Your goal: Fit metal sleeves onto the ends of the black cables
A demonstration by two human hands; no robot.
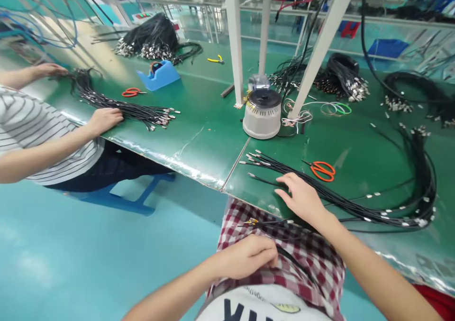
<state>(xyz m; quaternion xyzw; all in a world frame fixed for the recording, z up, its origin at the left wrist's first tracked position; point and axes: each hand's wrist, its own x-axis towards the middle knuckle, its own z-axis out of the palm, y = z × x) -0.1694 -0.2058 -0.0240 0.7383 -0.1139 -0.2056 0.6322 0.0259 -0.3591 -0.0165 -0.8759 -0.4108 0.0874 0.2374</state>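
Note:
My left hand (249,257) is closed over my lap, with a black cable (296,262) running out from under its fingers to the right. More black cable ends with small metal and yellowish tips (253,222) lie on the checkered cloth (232,216) just above that hand. At the bench edge my right hand (302,197) has thumb and fingers apart, beside a single black cable with a silvery connector (251,175). A bundle of black cables (341,198) passes behind my right hand and curves round to the right. Orange-handled scissors (323,170) lie just beyond it.
A round grey-white device (262,117) stands by white posts (234,41). More cable heaps (341,77) lie behind. At left, a person's hand (106,120) rests by another cable bundle (124,107), near red scissors (132,92), a blue tape dispenser (161,76) and yellow-handled cutters (215,60).

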